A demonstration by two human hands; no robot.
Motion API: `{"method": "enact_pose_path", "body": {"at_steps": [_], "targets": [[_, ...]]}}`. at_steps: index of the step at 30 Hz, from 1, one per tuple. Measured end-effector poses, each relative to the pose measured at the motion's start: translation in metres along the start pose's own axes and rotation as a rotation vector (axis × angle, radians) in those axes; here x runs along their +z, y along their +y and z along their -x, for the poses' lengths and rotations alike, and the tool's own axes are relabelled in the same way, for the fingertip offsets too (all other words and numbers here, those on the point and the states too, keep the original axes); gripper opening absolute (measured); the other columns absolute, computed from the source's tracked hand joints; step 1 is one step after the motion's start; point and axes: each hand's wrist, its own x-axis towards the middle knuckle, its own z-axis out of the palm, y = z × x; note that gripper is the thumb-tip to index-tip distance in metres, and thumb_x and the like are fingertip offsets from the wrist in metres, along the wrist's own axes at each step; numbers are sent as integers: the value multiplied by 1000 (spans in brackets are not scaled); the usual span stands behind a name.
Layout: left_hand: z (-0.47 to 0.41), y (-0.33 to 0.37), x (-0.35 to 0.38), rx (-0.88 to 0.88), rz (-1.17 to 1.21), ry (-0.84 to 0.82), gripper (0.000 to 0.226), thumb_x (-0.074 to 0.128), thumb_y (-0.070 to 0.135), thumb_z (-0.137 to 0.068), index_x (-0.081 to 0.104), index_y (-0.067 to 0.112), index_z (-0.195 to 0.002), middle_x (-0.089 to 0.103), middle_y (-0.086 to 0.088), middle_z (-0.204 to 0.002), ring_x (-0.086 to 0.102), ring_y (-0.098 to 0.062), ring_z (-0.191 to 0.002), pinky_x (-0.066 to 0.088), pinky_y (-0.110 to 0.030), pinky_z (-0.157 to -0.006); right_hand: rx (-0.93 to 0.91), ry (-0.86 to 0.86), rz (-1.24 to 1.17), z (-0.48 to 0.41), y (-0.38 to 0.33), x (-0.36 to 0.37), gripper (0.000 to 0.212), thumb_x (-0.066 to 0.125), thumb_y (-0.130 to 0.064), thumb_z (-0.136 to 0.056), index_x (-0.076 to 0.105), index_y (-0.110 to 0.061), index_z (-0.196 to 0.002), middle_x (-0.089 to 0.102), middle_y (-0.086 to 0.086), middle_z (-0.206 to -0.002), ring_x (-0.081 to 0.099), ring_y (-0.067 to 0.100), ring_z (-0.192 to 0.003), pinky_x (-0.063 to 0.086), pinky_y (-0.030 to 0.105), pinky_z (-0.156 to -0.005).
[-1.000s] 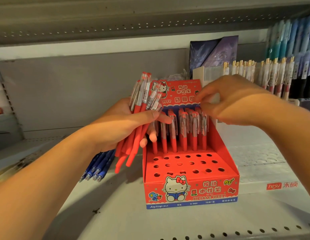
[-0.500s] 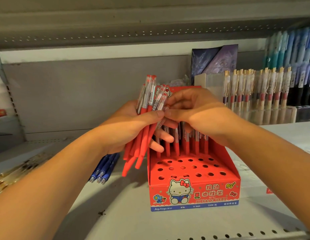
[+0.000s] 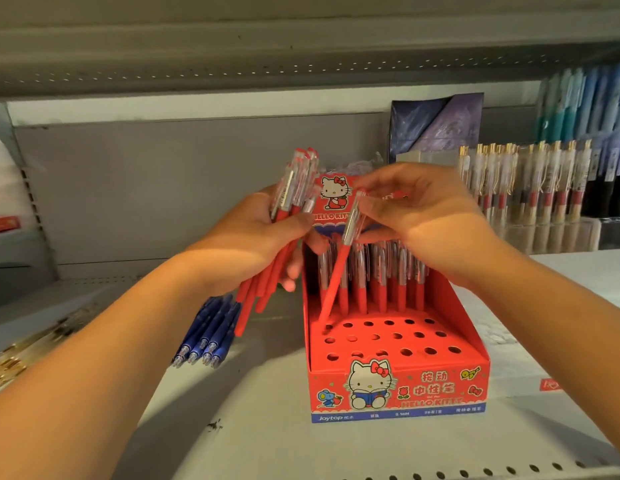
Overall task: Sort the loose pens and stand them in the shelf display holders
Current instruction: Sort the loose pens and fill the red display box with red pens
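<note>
A red cardboard display holder (image 3: 398,389) with a cartoon cat print stands on the shelf; its stepped top has rows of round holes. Several red pens (image 3: 381,282) stand in its back rows. My left hand (image 3: 256,237) grips a bundle of red pens (image 3: 267,289) just left of the holder, tips pointing down. My right hand (image 3: 426,216) pinches the clear top of a single red pen (image 3: 339,265), which slants down with its tip over the holder's left holes. Several blue pens (image 3: 208,334) lie loose on the shelf under my left forearm.
A clear holder of gold-clipped pens (image 3: 523,181) stands at the right, with blue and teal pens (image 3: 585,102) behind it. A dark purple package (image 3: 436,126) leans on the back wall. Gold-coloured items (image 3: 10,362) lie at the far left. The upper shelf (image 3: 301,57) hangs close overhead.
My right hand came from the standing pens to the bundle, took one red pen out, and now holds it slanted over the holder's left holes. The left hand stays put.
</note>
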Motion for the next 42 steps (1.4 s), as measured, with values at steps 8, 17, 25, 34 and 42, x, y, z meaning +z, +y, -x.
{"method": "enact_pose_path", "body": {"at_steps": [8,17,25,34,42], "targets": [[-1,0,3,-19,99,-43,9,53,10,-101,51,15,-94,66,-13,-77,39,-15,-43,36,-23,-40,19,-18,115,3,6,3,17,63,8,-88,67,-8,-93,60,6,-79,67,18,-60,62,32,-59],[-1,3,4,2,160,-27,7,54,9,-100,48,8,-97,66,-17,-80,40,-15,-42,35,-23,-39,39,28,182,1,5,1,18,63,8,-88,68,-8,-94,59,3,-78,64,16,-60,60,28,-55],[-2,2,2,27,189,0,5,56,11,-99,54,8,-96,69,-14,-84,44,-18,-42,36,-23,-39,-55,-32,373,-4,10,3,32,73,-2,-84,65,-33,-83,65,-9,-75,69,19,-66,61,34,-62],[-1,6,0,23,117,-11,16,56,16,-99,60,1,-95,68,-8,-62,57,-19,-40,47,-24,-43,-11,-316,614,-5,13,17,11,76,-17,-80,68,-23,-85,72,-10,-77,64,2,-63,52,19,-61],[1,6,6,8,147,-90,9,58,13,-96,61,5,-96,70,-6,-62,61,-17,-43,51,-25,-45,57,-106,-37,5,11,14,31,73,-21,-83,60,-21,-111,69,-9,-84,54,12,-47,35,25,-33]]}}
